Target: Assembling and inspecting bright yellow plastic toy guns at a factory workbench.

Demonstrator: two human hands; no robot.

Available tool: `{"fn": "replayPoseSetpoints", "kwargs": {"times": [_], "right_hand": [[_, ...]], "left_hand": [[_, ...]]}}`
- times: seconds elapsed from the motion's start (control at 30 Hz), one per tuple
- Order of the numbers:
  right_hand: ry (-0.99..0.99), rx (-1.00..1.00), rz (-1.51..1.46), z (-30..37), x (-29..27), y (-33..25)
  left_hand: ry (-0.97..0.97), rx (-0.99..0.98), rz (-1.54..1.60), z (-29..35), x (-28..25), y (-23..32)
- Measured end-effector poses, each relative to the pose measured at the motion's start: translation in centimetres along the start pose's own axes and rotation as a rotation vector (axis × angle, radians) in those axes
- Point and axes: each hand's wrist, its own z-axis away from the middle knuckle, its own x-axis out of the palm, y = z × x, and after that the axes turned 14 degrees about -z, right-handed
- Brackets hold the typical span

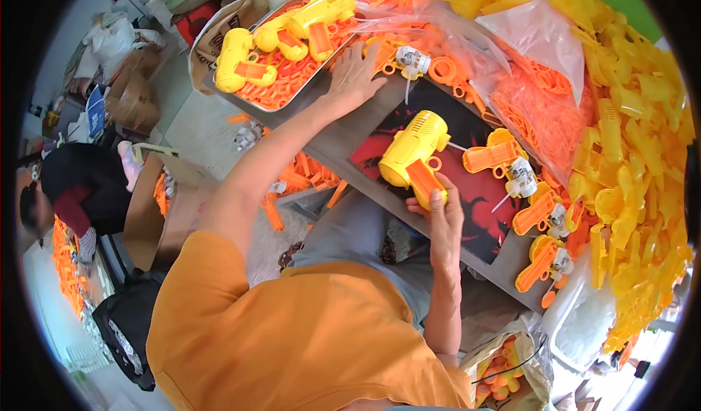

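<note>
My right hand (440, 214) grips the orange handle of a yellow toy gun (413, 152), which lies over a red and black mat (478, 192) on the grey table. My left hand (355, 75) reaches out flat, fingers spread, at the near edge of a metal tray (292, 98), touching the table beside small orange parts (387, 57). In the tray lie several finished yellow toy guns (307, 20) on a bed of orange pieces. To the right of the held gun sit orange half-assembled handles with white motors (511, 164).
A large heap of yellow shells (635, 155) fills the right side. Clear bags of orange parts (540, 97) lie behind the mat. Another person in dark clothes (69, 192) sits at the left by cardboard boxes (157, 206). A bag of parts (504, 367) stands below.
</note>
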Motion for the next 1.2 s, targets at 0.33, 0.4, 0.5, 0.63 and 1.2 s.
{"fn": "replayPoseSetpoints", "kwargs": {"times": [0.33,0.4,0.5,0.63,1.2], "right_hand": [[-0.084,-0.318,0.739,-4.7,2.4,-0.2],[-0.099,-0.337,0.762,-7.5,4.0,0.4],[-0.109,-0.607,0.697,-11.6,6.0,3.5],[-0.259,-0.518,0.956,-7.6,5.3,0.8],[0.475,-0.983,1.51,-18.4,-14.3,-29.6]], "left_hand": [[0.038,0.168,0.222,-0.1,-2.0,0.2],[0.042,0.194,0.273,-0.3,-4.5,0.7],[0.038,0.188,0.307,0.0,-7.3,1.8],[-0.067,0.192,0.347,1.6,-9.2,3.7],[-0.171,0.143,0.187,12.5,-7.2,9.3]]}}
